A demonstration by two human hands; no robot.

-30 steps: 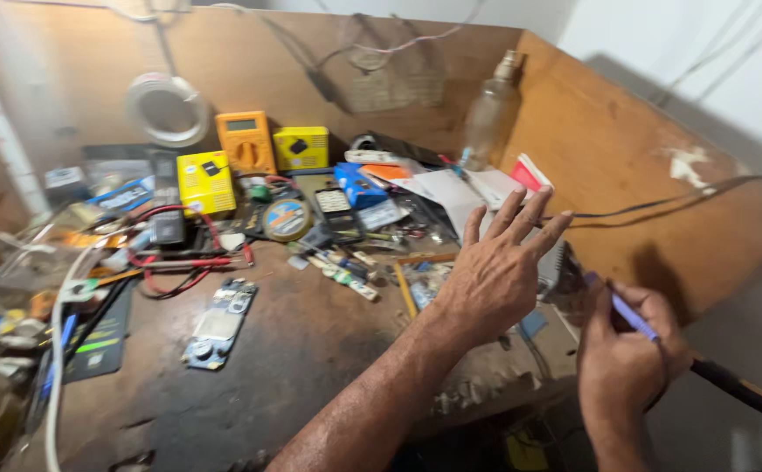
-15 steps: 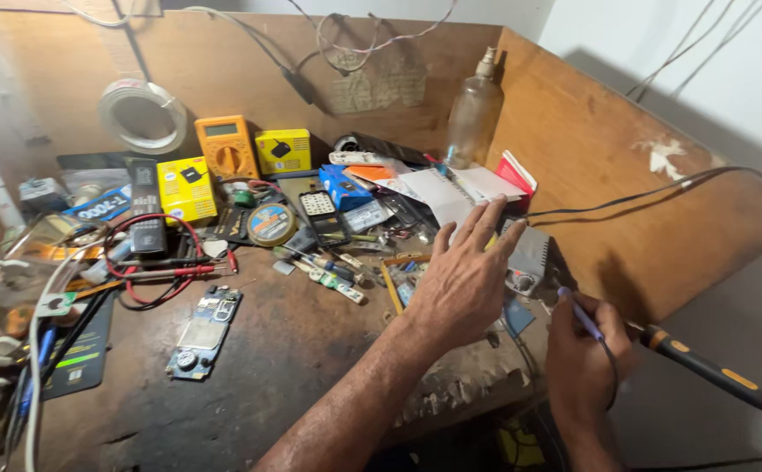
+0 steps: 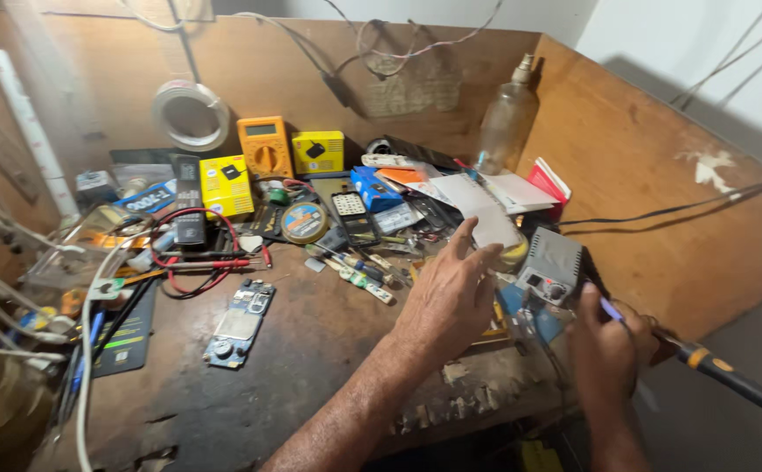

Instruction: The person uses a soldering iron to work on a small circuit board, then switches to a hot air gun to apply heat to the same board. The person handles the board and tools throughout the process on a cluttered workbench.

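Observation:
My left hand (image 3: pixel 451 293) hovers over the right part of the wooden bench (image 3: pixel 311 350), fingers spread, palm down, holding nothing; its fingertips reach toward papers (image 3: pixel 477 205) and a round tin. My right hand (image 3: pixel 606 350) grips the handle of a soldering iron (image 3: pixel 730 376) at the bench's right edge; the handle is black with orange bands and a purple part shows near my fingers. A grey soldering station box (image 3: pixel 552 265) stands between my two hands. A phone circuit board (image 3: pixel 239 323) lies on the bench to the left.
Clutter fills the back: an orange multimeter (image 3: pixel 263 147), two yellow boxes (image 3: pixel 317 151), a solder reel (image 3: pixel 304 221), red and black probe leads (image 3: pixel 202 262), a wire coil (image 3: pixel 190 114), a plastic bottle (image 3: pixel 505 118). Cables hang at the left edge. Wooden walls enclose the back and right.
My left hand has lowered and moved left toward the bench middle. My right hand has lifted with the soldering iron closer to the grey box. The view has shifted slightly.

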